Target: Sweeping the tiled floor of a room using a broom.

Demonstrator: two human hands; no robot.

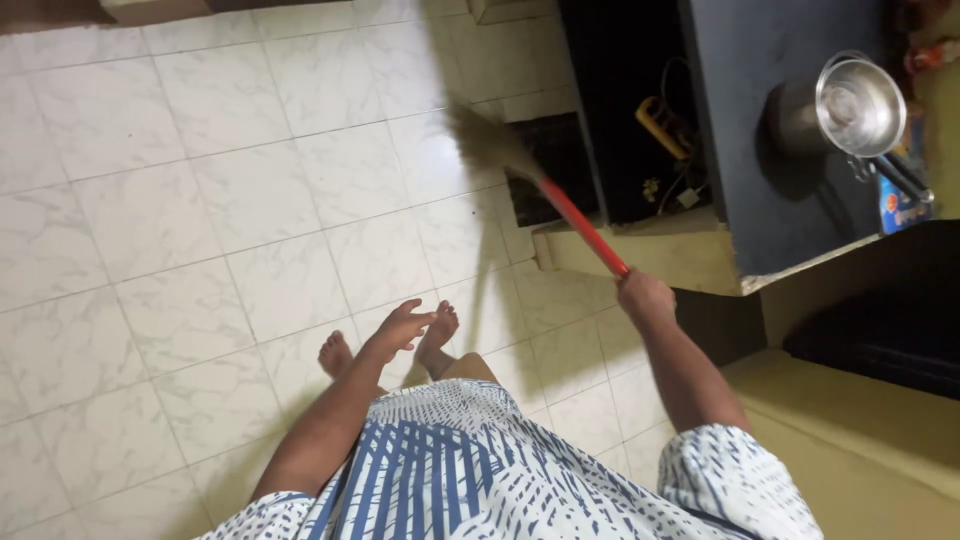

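My right hand (643,296) grips the red handle of a broom (580,224). Its straw head (487,141) is blurred over the white tiled floor (200,200), near the foot of a dark counter (780,140). My left hand (400,327) hangs free in front of me with its fingers spread, holding nothing. Below it my bare feet (436,335) stand on the tiles. A blue and white patterned garment fills the bottom of the view.
A steel saucepan (850,108) with a dark handle sits on the counter at the right. Under the counter a dark recess holds a yellow object and cables (668,130). A yellowish ledge (860,440) runs along the lower right.
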